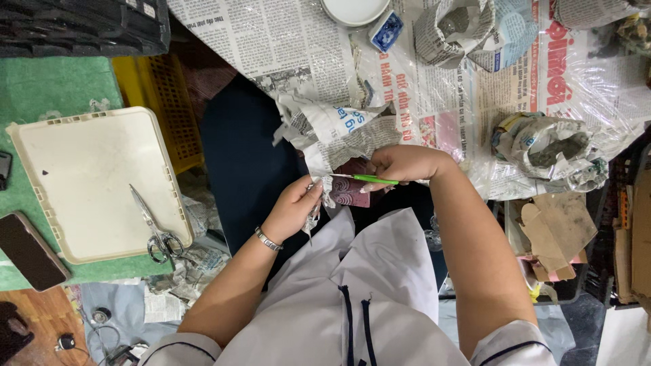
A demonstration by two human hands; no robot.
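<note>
My right hand (400, 165) grips a thin green-handled brush (369, 179), its tip pointing left toward a crumpled piece of newspaper (320, 196). My left hand (293, 207), with a metal bracelet at the wrist, pinches that paper strip from the left. A small maroon patterned piece (349, 192) lies just below the brush. Both hands meet over my lap, at the near edge of a newspaper-covered table (434, 88).
A cream plastic tray lid (88, 176) at left carries scissors (154, 227). A dark phone (28, 249) lies beside it. On the table stand crumpled newspaper bowls (553, 149) (456, 27), a white plate (354, 10) and a small blue dish (386, 30). Cardboard scraps (556, 227) lie at right.
</note>
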